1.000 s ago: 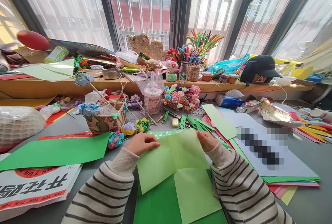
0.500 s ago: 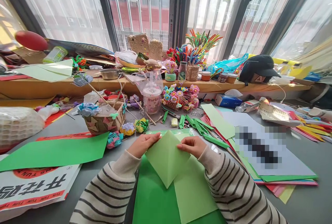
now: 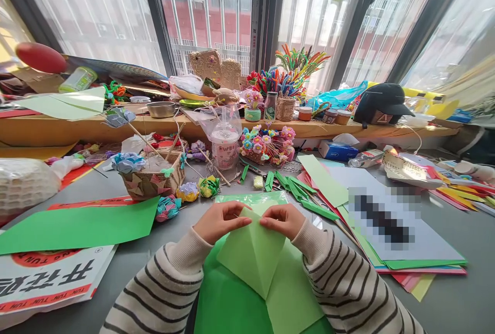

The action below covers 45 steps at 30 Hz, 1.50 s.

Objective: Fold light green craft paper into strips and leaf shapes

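Note:
A light green paper square point(image 3: 251, 259) with a crease down its middle is held up in front of me, its lower corner pointing toward me. My left hand point(image 3: 222, 220) pinches it near the top corner. Close beside, my right hand point(image 3: 283, 219) grips the same corner area between thumb and fingers. Under it lie a dark green sheet point(image 3: 228, 308) and another light green sheet point(image 3: 294, 295), partly covered by the held paper. A clear plastic sleeve point(image 3: 253, 197) shows just beyond my hands.
Several folded green strips point(image 3: 299, 189) lie beyond my right hand. To the right is a paper stack point(image 3: 429, 236). A flower basket point(image 3: 152, 182), a lidded cup point(image 3: 225, 148) and a green sheet point(image 3: 77, 226) stand or lie leftward. Behind runs a crowded wooden ledge point(image 3: 62, 130).
Both hands have come closer together at the paper's top corner, the left from the side edge. The paper has turned, and its lower corner has swung right and toward me.

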Each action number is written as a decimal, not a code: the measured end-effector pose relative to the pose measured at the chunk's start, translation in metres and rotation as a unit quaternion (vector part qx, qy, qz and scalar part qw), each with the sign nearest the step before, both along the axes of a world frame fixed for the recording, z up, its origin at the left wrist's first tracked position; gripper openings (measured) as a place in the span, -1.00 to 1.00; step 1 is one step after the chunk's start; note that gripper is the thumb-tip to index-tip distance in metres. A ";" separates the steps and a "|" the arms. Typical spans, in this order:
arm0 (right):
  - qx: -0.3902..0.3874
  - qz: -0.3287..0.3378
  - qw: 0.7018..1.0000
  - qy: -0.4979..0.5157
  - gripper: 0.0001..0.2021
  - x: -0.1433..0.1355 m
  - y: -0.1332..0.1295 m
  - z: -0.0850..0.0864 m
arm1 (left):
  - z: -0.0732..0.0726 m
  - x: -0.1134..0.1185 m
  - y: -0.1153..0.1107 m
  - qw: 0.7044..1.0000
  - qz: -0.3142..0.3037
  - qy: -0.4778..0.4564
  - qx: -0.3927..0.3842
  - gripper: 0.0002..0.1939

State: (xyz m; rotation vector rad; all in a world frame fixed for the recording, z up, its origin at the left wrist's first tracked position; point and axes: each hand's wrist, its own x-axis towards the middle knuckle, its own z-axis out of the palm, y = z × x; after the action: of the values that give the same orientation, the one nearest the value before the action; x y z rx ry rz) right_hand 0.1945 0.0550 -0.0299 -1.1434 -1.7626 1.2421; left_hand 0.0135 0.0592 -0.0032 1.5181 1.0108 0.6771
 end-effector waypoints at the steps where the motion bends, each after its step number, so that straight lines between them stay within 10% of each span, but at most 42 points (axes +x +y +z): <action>1: 0.007 0.003 1.000 -0.006 -0.79 -0.001 -0.001 0.000 | -0.001 0.002 0.000 1.000 0.000 0.005 0.005 -0.76; 25: -0.104 0.022 0.994 0.041 -0.77 0.019 0.014 -0.007 | -0.019 -0.016 0.012 0.995 0.088 0.053 -0.011 -0.70; 45: -0.140 0.012 0.984 0.114 -0.63 0.014 0.014 -0.010 | -0.034 -0.026 0.017 0.950 0.248 -0.142 -0.128 -0.83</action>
State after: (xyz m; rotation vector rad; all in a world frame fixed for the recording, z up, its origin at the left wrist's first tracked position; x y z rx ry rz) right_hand 0.2081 0.0693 -0.0402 -1.0832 -1.4690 1.6061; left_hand -0.0126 0.0767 -0.0375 0.9092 1.2126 1.0386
